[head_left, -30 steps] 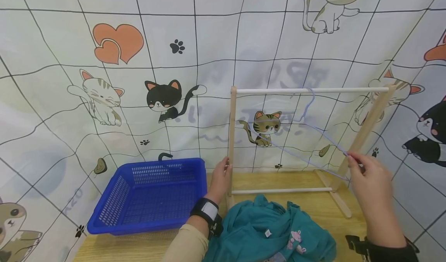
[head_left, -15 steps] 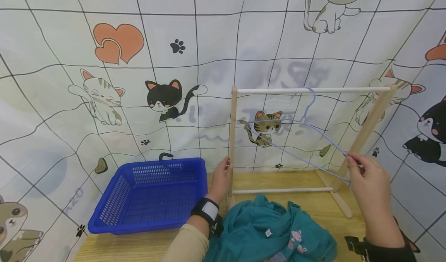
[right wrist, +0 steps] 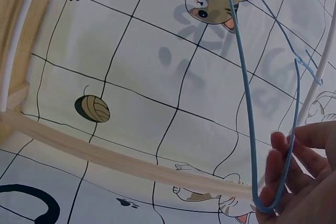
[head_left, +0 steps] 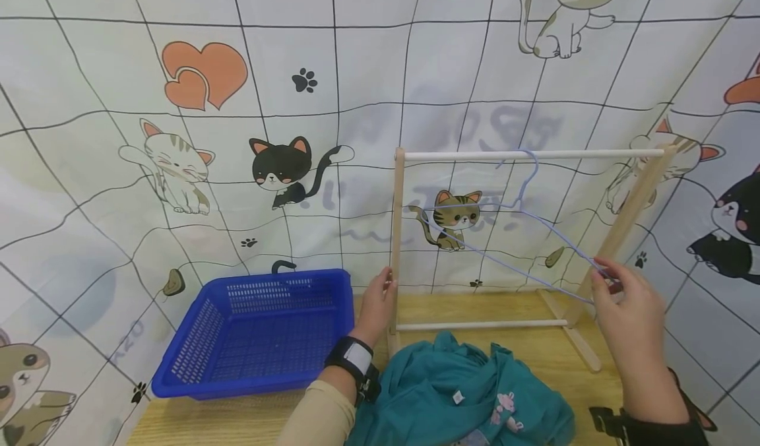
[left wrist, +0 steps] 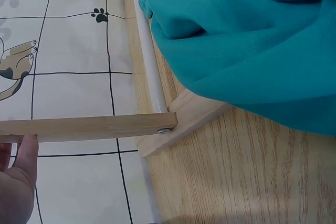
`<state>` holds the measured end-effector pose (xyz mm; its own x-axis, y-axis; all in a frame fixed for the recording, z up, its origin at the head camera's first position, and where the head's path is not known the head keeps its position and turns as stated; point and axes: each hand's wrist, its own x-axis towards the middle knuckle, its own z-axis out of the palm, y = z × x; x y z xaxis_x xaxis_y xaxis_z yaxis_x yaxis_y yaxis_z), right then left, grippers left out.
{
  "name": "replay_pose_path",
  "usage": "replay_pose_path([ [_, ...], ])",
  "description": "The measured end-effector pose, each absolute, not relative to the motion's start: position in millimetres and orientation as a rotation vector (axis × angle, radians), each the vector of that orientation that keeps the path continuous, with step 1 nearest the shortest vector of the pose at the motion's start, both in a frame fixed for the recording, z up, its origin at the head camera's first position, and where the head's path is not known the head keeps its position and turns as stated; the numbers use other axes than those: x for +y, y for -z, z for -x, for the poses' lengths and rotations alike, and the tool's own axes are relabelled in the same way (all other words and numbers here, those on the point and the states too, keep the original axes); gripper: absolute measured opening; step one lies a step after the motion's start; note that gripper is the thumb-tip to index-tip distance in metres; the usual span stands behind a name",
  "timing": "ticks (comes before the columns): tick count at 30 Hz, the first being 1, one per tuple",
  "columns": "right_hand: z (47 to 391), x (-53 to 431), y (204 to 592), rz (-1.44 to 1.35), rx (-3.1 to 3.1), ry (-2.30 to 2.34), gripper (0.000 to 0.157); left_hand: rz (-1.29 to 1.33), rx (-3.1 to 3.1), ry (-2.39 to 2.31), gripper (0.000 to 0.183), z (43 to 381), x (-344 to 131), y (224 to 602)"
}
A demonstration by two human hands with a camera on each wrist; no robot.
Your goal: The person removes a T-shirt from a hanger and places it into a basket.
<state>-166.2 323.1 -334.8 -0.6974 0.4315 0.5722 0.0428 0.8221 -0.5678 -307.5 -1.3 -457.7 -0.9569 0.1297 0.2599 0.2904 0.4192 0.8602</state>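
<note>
A blue wire clothes hanger (head_left: 558, 234) hooks over the white top bar of a small wooden clothes rack (head_left: 396, 222). Its right end is pinched by my right hand (head_left: 631, 314), whose fingers (right wrist: 302, 153) lie around the wire's bent corner in the right wrist view. My left hand (head_left: 375, 307) grips the rack's left post, low down, with the thumb (left wrist: 27, 153) against the wood in the left wrist view. Below the rack a teal garment (head_left: 439, 393) with a small white tag and pink animal prints lies bunched on the table.
A blue plastic basket (head_left: 261, 334) with mesh sides stands left of the rack, nothing in it. The wooden table (head_left: 237, 419) runs up to a wall covering (head_left: 285, 57) printed with cats and grid lines. The rack's right foot (head_left: 582, 349) points toward me.
My right hand's fingers have shifted slightly outward along the hanger, and its right corner has risen a little. The left hand, rack and garment stay put.
</note>
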Motion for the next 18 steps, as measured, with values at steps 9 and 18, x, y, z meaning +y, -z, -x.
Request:
replay_pose_path([
  [9, 161, 327, 344, 0.277, -2.252, -0.735, 0.042, 0.376, -2.496, 1.596, 0.046, 307, -2, 456],
  [18, 146, 327, 363, 0.399, -2.204, -0.899, 0.041, 0.386, -2.5, 1.597, 0.045, 307, -1, 456],
])
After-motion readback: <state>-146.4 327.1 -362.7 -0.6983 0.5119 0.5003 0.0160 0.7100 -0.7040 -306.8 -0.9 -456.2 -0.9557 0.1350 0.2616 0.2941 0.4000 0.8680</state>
